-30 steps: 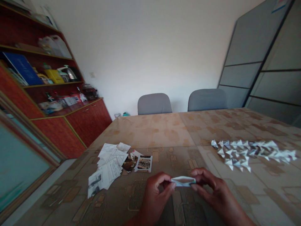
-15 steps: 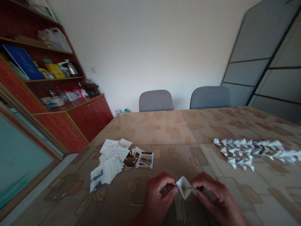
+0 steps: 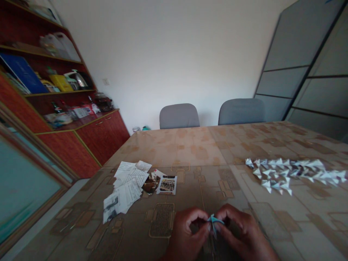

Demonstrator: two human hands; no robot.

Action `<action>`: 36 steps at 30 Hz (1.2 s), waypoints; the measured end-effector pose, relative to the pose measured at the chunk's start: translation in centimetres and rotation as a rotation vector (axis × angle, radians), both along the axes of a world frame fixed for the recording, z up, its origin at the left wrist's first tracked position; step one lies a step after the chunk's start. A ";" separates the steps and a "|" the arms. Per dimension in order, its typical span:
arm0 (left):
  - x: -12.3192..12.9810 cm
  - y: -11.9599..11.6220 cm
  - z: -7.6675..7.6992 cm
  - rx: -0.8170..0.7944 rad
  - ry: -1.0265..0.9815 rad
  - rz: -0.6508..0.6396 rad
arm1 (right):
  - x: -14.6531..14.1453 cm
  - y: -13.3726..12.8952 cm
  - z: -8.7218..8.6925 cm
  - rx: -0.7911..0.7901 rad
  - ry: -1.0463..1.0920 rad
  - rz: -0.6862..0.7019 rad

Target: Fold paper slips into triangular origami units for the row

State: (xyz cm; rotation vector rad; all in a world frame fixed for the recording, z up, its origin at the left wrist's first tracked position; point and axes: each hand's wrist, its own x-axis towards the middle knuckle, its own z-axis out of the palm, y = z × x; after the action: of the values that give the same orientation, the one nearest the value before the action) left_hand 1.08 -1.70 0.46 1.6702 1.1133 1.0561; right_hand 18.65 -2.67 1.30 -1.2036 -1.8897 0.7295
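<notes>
Low in the head view, a small folded piece of paper with bluish-green faces is held over the near part of the table. My left hand pinches its left side between thumb and forefinger. From the right, my right hand grips the opposite side in the same way. The paper shows several pointed flaps, one poking down between the hands. To the left lies a loose pile of cut paper sheets, with a printed photo at its right end. Rows of pointed folded paper pieces stand at the right.
The patterned table stretches to two grey chairs by the wall. A red wooden cabinet with loaded shelves stands at the left. Grey panelled doors are at the right.
The paper, a pale open diamond before, is now drawn in to a narrow pointed shape with bluish faces showing. My hands have come closer together. The view has shifted slightly.
</notes>
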 end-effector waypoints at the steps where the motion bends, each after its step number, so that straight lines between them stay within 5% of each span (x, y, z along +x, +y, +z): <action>1: -0.1 0.0 0.0 0.000 0.004 -0.013 | 0.0 0.0 -0.1 0.001 0.001 -0.012; 6: -0.2 -0.2 -0.3 0.032 0.037 -0.079 | 0.1 0.0 -0.2 0.007 0.002 -0.062; 12: 0.1 -0.3 -0.1 0.134 0.120 0.000 | 0.3 0.2 -0.2 0.090 0.035 -0.089; 15: 0.0 -0.3 -0.2 0.159 0.142 0.047 | 0.1 0.4 0.0 -0.009 0.079 -0.040; 30: 0.1 -0.2 0.1 -0.041 0.072 0.078 | -0.3 0.2 -0.4 -0.165 0.239 0.029; 36: 0.4 0.3 -0.5 -0.302 -0.231 -0.068 | -0.3 0.3 -0.9 -0.196 0.418 0.011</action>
State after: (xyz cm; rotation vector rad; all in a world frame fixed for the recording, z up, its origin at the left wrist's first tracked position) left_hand 1.51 -1.41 -0.03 1.3038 1.0021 0.9571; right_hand 18.37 -2.37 0.42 -1.0580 -1.5059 1.0991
